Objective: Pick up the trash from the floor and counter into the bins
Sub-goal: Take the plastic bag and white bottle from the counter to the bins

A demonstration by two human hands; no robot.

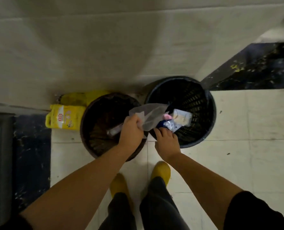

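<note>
Two round bins stand on the tiled floor against the wall: a brown bin (94, 143) on the left and a black slotted bin (202, 103) on the right. My left hand (131, 130) is shut on a clear plastic bag (150, 116), held over the gap between the two rims. My right hand (166, 140) reaches over the black bin's near rim, its fingertips on a blue and silver wrapper (167, 124). A pale packet (182, 118) and something pink (167, 116) lie inside the black bin. A clear tube-like item (113, 130) lies in the brown bin.
A yellow jug with a label (63, 118) and a second yellow container (81, 97) sit left of the brown bin by the wall. Dark speckled floor strips run at the left (31, 155) and upper right (254, 70). My yellow shoes (160, 170) stand just behind the bins.
</note>
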